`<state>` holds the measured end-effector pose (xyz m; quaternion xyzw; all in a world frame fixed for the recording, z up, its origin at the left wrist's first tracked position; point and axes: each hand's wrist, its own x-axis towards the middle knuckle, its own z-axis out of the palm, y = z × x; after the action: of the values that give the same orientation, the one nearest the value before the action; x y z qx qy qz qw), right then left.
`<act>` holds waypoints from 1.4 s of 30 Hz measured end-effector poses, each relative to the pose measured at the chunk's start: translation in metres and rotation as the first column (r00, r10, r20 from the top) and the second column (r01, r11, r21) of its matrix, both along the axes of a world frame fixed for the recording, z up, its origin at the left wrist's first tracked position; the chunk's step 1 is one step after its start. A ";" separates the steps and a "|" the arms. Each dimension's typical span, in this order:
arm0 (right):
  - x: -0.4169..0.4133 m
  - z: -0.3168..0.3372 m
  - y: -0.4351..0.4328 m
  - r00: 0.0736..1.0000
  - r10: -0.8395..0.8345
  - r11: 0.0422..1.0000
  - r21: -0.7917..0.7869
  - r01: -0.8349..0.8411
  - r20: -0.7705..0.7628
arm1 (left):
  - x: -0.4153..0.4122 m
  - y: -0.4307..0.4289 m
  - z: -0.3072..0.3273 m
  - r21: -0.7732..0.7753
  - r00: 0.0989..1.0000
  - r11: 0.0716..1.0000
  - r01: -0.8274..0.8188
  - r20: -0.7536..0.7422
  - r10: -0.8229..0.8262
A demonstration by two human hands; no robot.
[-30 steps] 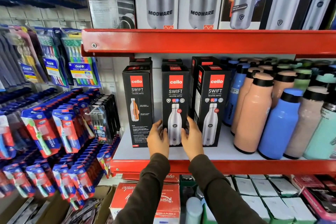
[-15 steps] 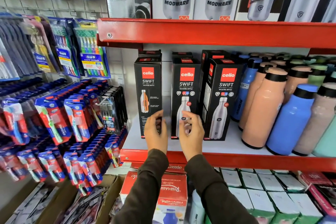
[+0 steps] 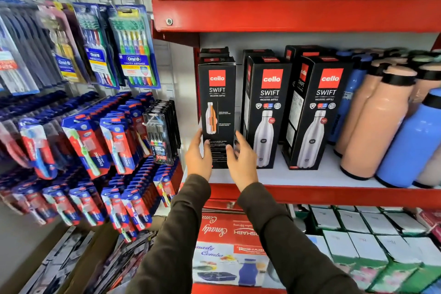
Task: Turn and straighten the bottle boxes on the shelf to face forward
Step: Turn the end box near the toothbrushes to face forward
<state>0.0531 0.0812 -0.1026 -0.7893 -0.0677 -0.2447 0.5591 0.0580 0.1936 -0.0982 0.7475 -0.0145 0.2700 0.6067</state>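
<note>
Three black Cello Swift bottle boxes stand in a row on the white shelf board with a red front edge (image 3: 310, 194). The left box (image 3: 217, 93) shows an orange bottle picture and faces forward. The middle box (image 3: 268, 102) faces forward too, and the right box (image 3: 319, 107) is turned slightly, showing its left side. More black boxes stand behind them. My left hand (image 3: 198, 157) presses the lower left side of the left box, thumb on its front. My right hand (image 3: 242, 160) holds its lower right side, between the left and middle boxes.
Loose peach bottles (image 3: 377, 126) and a blue bottle (image 3: 410, 145) crowd the shelf right of the boxes. A red upper shelf (image 3: 286, 12) hangs close above. Toothbrush packs (image 3: 133, 50) hang on the wall to the left. Boxed goods (image 3: 229, 246) sit below.
Both hands left the middle box and moved left onto the left box. The view shifted so the shelf sits further right and closer.
</note>
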 end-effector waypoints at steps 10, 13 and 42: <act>0.003 -0.002 0.013 0.997 -0.079 0.997 0.010 0.080 -0.019 | 0.008 0.020 -0.003 -0.060 0.994 0.992 0.108 0.006 -0.108; 0.001 -0.001 0.014 0.999 -0.045 0.999 0.018 0.045 -0.013 | 0.004 0.023 0.002 -0.092 0.993 0.989 0.117 0.034 -0.114; -0.006 0.027 0.013 0.993 0.062 0.987 -0.139 -0.076 -0.103 | 0.016 0.048 -0.002 -0.079 0.966 0.963 0.257 0.009 -0.258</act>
<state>0.0470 0.0940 -0.0752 -0.8354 -0.0849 -0.1805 0.5122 0.0742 0.2417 -0.1001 0.7150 -0.1004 0.1886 0.6657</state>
